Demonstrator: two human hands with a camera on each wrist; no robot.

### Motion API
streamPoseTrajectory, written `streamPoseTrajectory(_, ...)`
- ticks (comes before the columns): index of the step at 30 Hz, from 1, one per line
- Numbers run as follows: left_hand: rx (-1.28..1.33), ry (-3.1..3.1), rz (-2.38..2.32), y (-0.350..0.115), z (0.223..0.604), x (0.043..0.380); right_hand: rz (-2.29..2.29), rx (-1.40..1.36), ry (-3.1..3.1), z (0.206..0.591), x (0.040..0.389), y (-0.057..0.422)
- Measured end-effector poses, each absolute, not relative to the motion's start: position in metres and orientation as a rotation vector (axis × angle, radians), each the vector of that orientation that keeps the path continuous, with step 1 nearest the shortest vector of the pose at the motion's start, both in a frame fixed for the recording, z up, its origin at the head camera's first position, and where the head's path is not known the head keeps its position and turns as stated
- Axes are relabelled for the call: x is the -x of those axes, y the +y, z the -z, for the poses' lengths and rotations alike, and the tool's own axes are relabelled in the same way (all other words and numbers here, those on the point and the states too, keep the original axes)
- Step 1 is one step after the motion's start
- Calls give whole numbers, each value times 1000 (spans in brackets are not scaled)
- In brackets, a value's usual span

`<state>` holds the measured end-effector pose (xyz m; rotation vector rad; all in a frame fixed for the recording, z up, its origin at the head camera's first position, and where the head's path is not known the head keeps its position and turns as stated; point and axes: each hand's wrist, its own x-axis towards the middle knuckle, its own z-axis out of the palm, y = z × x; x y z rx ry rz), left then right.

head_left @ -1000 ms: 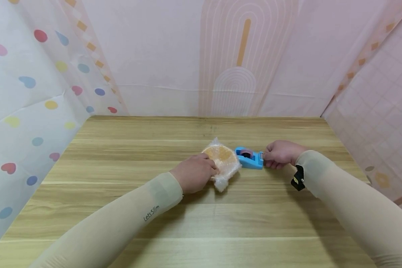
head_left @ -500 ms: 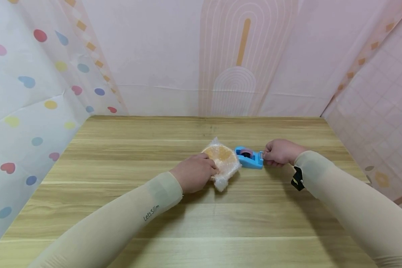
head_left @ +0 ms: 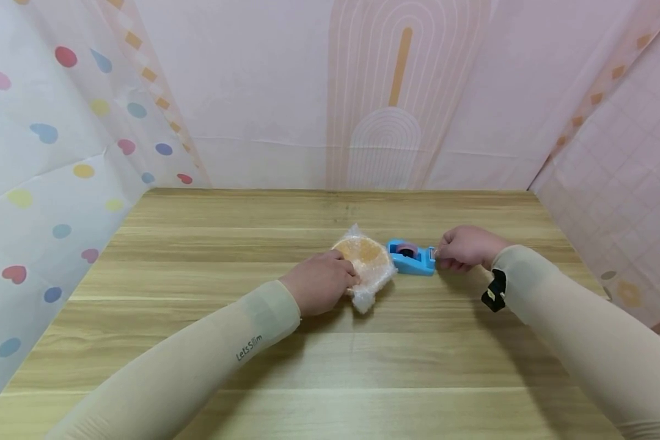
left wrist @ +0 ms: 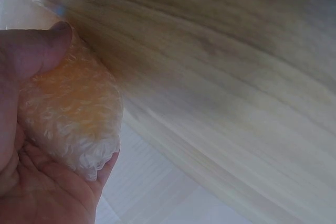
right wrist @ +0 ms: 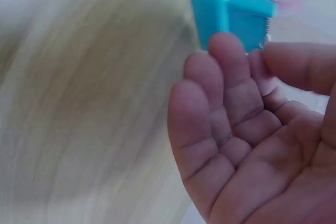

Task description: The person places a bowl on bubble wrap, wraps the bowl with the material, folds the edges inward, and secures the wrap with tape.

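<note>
In the head view, my left hand (head_left: 316, 284) grips the near left side of a flat, round, orange-and-white thing wrapped in bubble wrap (head_left: 365, 255). The left wrist view has the thumb laid across the bubble-wrapped thing (left wrist: 73, 108), with the other fingers beneath. Just right of the package sits a blue tape dispenser (head_left: 415, 265) carrying a pinkish roll of tape (head_left: 407, 249). At its cutter end, my right hand (head_left: 470, 247) pinches the tape end between thumb and index finger. Close up in the right wrist view, those fingertips meet beside the dispenser's serrated blade (right wrist: 268, 29).
All of this is on a wood-grain table (head_left: 330, 366). A patterned cloth (head_left: 264, 91) hangs behind the table's far edge, with more cloth along both sides. A black strap device (head_left: 495, 292) is worn on my right wrist.
My right hand and the tape dispenser have shifted very slightly to the right. The left hand and the bubble-wrapped thing stay in place.
</note>
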<state>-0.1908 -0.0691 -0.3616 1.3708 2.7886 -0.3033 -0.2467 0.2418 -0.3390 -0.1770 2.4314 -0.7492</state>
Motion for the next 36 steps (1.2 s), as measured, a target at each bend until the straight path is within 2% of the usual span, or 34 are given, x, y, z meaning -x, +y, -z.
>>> streamPoseTrajectory(16, -1366, 2787, 324, -70, 363, 191, 1190, -6, 2182, 344, 246, 243)
streamPoseTrajectory(36, -1387, 2787, 327, -70, 364, 191, 1157, 89, 2199, 343, 243, 245)
